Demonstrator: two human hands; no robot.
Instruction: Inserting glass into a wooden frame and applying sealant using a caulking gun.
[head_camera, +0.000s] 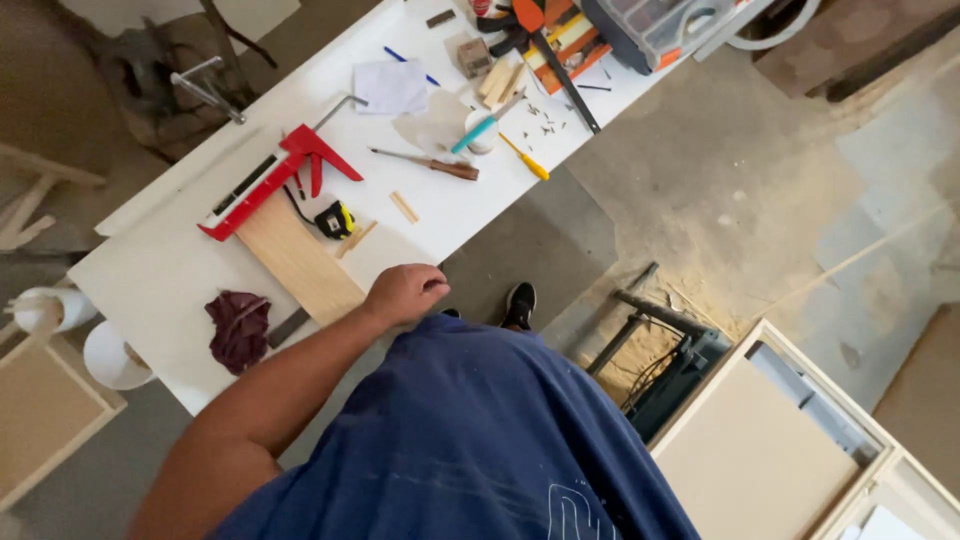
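Note:
My left hand (405, 292) rests as a closed fist on the near edge of the white worktable (160, 280), with nothing visible in it. Just left of the hand lies a light wooden board (300, 262). Beyond the board are a red caulking gun (270, 185) and a yellow-and-black tape measure (335, 220). A dark red rag (240, 328) sits near the table's corner. My right hand is out of sight. My blue shirt fills the bottom of the view.
Farther along the table lie a wooden-handled chisel (430, 163), a yellow screwdriver (525, 158), a paper sheet (392, 87), loose screws (545, 120), wood blocks (500, 80) and a clear organiser box (650, 25). On the sawdust-strewn floor stand a dark machine (670, 370) and a pale cabinet frame (770, 450).

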